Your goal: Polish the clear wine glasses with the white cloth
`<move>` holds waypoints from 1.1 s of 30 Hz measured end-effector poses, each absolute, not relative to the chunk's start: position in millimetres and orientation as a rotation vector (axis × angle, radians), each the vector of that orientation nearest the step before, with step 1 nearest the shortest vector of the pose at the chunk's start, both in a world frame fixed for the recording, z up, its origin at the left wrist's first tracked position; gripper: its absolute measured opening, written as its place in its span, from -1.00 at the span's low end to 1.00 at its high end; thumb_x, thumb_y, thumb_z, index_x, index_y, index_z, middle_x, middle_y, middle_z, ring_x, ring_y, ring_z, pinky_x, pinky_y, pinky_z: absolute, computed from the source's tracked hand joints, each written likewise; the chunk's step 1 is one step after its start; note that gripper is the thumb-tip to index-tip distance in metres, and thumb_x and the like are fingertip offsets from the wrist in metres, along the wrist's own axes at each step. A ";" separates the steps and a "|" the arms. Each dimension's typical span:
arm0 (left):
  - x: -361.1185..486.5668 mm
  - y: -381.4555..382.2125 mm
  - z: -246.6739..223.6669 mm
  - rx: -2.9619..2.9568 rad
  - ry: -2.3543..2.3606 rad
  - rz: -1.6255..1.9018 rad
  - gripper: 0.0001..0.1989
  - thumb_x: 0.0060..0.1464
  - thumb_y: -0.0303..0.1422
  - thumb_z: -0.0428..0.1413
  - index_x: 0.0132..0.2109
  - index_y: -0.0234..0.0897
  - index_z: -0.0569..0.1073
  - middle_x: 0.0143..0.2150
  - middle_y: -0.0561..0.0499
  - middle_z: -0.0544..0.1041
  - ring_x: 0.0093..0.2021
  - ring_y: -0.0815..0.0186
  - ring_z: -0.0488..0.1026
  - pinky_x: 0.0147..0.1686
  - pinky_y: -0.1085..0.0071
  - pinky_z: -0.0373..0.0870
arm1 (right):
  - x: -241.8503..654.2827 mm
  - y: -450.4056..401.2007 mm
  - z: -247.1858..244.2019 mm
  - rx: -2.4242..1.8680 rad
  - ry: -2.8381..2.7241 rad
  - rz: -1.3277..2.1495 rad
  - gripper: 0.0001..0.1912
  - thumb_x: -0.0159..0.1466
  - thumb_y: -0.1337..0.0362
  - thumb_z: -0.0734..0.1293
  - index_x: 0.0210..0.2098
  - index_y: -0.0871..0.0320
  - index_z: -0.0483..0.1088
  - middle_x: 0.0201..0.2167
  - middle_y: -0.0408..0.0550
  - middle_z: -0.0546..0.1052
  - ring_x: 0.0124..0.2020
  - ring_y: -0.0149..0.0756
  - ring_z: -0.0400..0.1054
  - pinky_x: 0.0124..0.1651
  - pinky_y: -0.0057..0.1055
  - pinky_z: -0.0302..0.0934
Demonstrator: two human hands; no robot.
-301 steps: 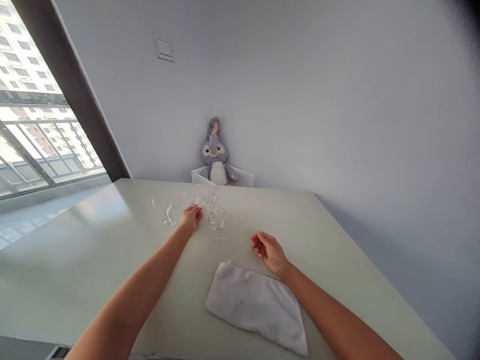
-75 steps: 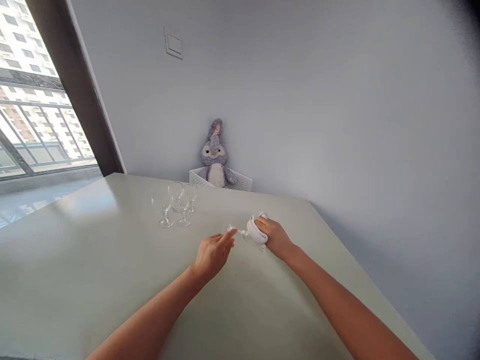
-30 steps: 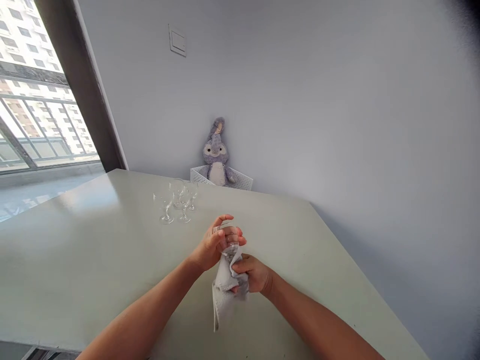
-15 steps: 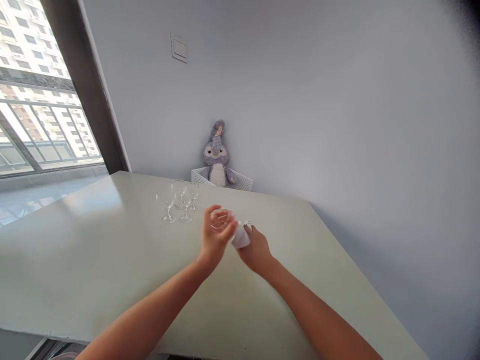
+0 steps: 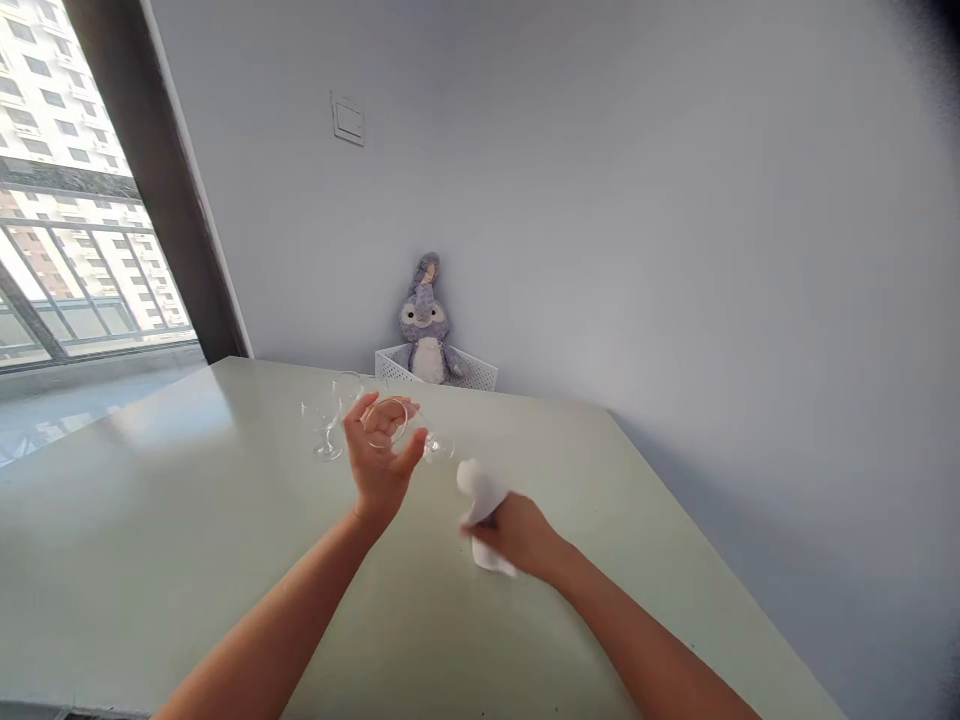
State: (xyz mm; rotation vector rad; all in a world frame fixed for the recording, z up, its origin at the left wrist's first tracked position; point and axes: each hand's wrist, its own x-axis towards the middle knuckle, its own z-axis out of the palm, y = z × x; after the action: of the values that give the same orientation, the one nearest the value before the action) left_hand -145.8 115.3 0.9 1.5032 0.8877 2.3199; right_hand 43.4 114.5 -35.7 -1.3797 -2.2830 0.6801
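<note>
My left hand (image 5: pixel 381 460) is wrapped round the bowl of a clear stemmed glass (image 5: pixel 417 424). The glass lies tilted on its side, its rim facing me and its foot pointing right. Lower and to the right, my right hand (image 5: pixel 519 532) grips a crumpled white cloth (image 5: pixel 484 492), part of which hangs below the fingers. A gap separates the cloth from the glass. Behind my left hand, another stemmed glass (image 5: pixel 326 432) stands upright on the table, with more glasses partly hidden by the hand.
The pale table (image 5: pixel 225 560) reaches back to the wall corner. At its far edge, a grey plush rabbit (image 5: pixel 427 340) sits in a white perforated basket (image 5: pixel 480 374). A window (image 5: pixel 82 200) is at the left, and a light switch (image 5: pixel 349 120) is on the wall.
My left hand has moved left with the glass. My right hand has drawn the white cloth away from the glass, down and slightly right. The view has shifted a little.
</note>
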 end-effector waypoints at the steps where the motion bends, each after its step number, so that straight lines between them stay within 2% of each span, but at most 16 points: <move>1: -148.2 116.1 -1.2 1.573 0.881 2.309 -0.42 -0.13 -0.40 0.20 0.01 -0.14 0.09 -0.29 0.03 0.42 -0.16 0.28 0.40 -0.09 0.11 0.30 | 44.6 111.3 -31.5 -1.363 -2.531 0.527 -0.62 -0.02 -0.02 0.35 -0.33 0.12 0.38 -0.31 -0.05 0.46 -0.36 -0.24 0.33 -0.34 -0.37 0.15; 3: -148.7 116.5 -7.0 1.716 0.862 2.238 -0.39 -0.14 -0.43 0.20 0.03 -0.14 0.06 -0.26 0.01 0.41 -0.15 0.28 0.39 -0.09 0.12 0.31 | 44.1 107.0 -20.1 -1.339 -2.806 0.177 -0.67 0.02 0.01 0.33 -0.35 0.13 0.38 -0.29 -0.01 0.45 -0.30 -0.20 0.33 -0.28 -0.33 0.12; 5: -140.8 115.3 -14.6 1.821 0.829 2.165 -0.36 -0.16 -0.45 0.20 0.04 -0.14 0.06 -0.21 -0.02 0.40 -0.15 0.28 0.38 -0.10 0.14 0.32 | 38.1 106.8 -10.5 -1.387 -2.719 -0.034 -0.76 0.17 0.10 0.23 -0.32 0.13 0.36 -0.36 -0.03 0.46 -0.32 -0.24 0.33 -0.28 -0.36 0.10; 8: -116.2 113.0 -25.8 1.820 0.742 2.051 -0.34 -0.15 -0.44 0.19 0.08 -0.14 0.04 -0.21 -0.03 0.40 -0.16 0.28 0.39 -0.13 0.18 0.33 | 23.4 116.3 -11.7 -1.372 -2.553 0.081 -0.78 0.22 0.16 0.16 -0.20 0.08 0.33 -0.42 -0.13 0.48 -0.42 -0.36 0.33 -0.40 -0.48 0.05; 10: -100.7 112.8 -31.5 1.792 0.740 1.958 -0.30 -0.14 -0.42 0.20 0.11 -0.14 0.03 -0.16 -0.06 0.40 -0.11 0.25 0.37 -0.09 0.17 0.30 | 18.5 131.0 -23.0 -1.343 -2.541 0.200 -0.79 0.21 0.16 0.17 -0.22 0.05 0.34 -0.45 -0.18 0.49 -0.45 -0.39 0.34 -0.43 -0.51 0.03; 13: -95.2 116.0 -41.3 1.735 0.959 1.812 -0.25 -0.15 -0.38 0.20 0.16 -0.12 0.04 0.08 -0.15 0.28 0.03 0.18 0.27 0.00 0.17 0.19 | 33.7 166.0 -43.5 -1.552 -2.370 0.185 -0.77 0.22 0.21 0.13 -0.24 0.06 0.38 -0.37 -0.13 0.52 -0.34 -0.35 0.37 -0.33 -0.50 0.06; 14: -98.7 117.8 -46.3 1.680 1.045 1.781 -0.26 -0.15 -0.37 0.20 0.17 -0.12 0.05 0.11 -0.15 0.25 0.05 0.17 0.25 0.00 0.18 0.19 | 45.5 180.2 -49.1 -1.750 -2.228 0.183 -0.74 0.22 0.19 0.12 -0.25 0.08 0.40 -0.34 -0.09 0.52 -0.29 -0.32 0.38 -0.30 -0.49 0.08; 16: -110.4 122.1 -59.6 1.508 1.180 1.755 -0.34 -0.12 -0.33 0.18 0.14 -0.13 0.13 0.06 -0.13 0.31 -0.01 0.19 0.29 -0.07 0.24 0.23 | 75.9 209.4 -57.9 -1.985 -1.996 0.195 -0.65 0.24 0.13 0.07 -0.24 0.11 0.41 -0.26 -0.03 0.51 -0.20 -0.27 0.37 -0.24 -0.47 0.10; 19: -129.5 130.4 -82.6 1.093 1.301 1.774 -0.49 -0.07 -0.30 0.13 0.06 -0.16 0.22 -0.14 -0.08 0.43 -0.19 0.28 0.37 -0.23 0.35 0.30 | 124.1 247.4 -68.0 -2.166 -1.820 0.197 -0.60 0.24 0.19 0.03 -0.20 0.23 0.41 -0.23 0.16 0.48 -0.16 -0.14 0.36 -0.23 -0.38 0.13; 22: -144.8 142.4 -94.8 0.642 1.275 1.789 -0.53 -0.03 -0.34 0.09 0.05 -0.17 0.18 -0.23 -0.06 0.45 -0.31 0.34 0.41 -0.31 0.40 0.34 | 158.2 272.1 -79.2 -2.288 -1.678 0.223 -0.57 0.22 0.16 0.04 -0.13 0.25 0.38 -0.19 0.21 0.46 -0.16 -0.07 0.36 -0.25 -0.32 0.17; 25: -163.5 157.2 -90.2 0.291 1.111 1.889 -0.54 0.00 -0.39 0.05 0.06 -0.14 0.12 -0.24 -0.05 0.44 -0.34 0.39 0.43 -0.33 0.43 0.38 | 175.0 285.9 -90.5 -2.335 -1.610 0.260 -0.56 0.20 0.12 0.07 -0.13 0.26 0.37 -0.20 0.21 0.46 -0.17 -0.05 0.36 -0.27 -0.30 0.18; 28: -188.8 171.8 -79.6 -0.040 0.931 1.953 -0.53 0.08 -0.33 -0.03 0.11 -0.11 0.00 -0.20 -0.10 0.40 -0.32 0.38 0.45 -0.34 0.45 0.41 | 182.6 294.5 -98.8 -2.326 -1.600 0.298 -0.59 0.19 0.12 0.10 -0.17 0.24 0.38 -0.24 0.19 0.48 -0.22 -0.08 0.38 -0.31 -0.32 0.18; 31: -211.5 182.4 -73.3 -0.129 0.849 1.935 -0.51 0.12 -0.26 -0.11 0.14 -0.09 -0.12 -0.13 -0.15 0.36 -0.25 0.34 0.46 -0.37 0.45 0.44 | 187.3 299.9 -103.6 -2.290 -1.616 0.336 -0.63 0.19 0.13 0.10 -0.24 0.23 0.39 -0.31 0.15 0.50 -0.29 -0.16 0.40 -0.36 -0.38 0.17; 33: -220.6 185.7 -71.5 -0.128 0.773 1.916 -0.54 0.11 -0.24 -0.11 0.12 -0.09 -0.09 -0.10 -0.16 0.35 -0.21 0.30 0.46 -0.38 0.42 0.46 | 190.0 301.3 -106.0 -2.263 -1.634 0.365 -0.65 0.19 0.14 0.10 -0.29 0.23 0.40 -0.36 0.11 0.51 -0.33 -0.20 0.40 -0.40 -0.42 0.15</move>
State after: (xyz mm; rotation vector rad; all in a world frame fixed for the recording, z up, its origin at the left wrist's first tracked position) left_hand -220.6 185.7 -71.5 -0.1279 0.7731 1.9157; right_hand 190.0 301.3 -106.0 -2.2625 -1.6344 0.3646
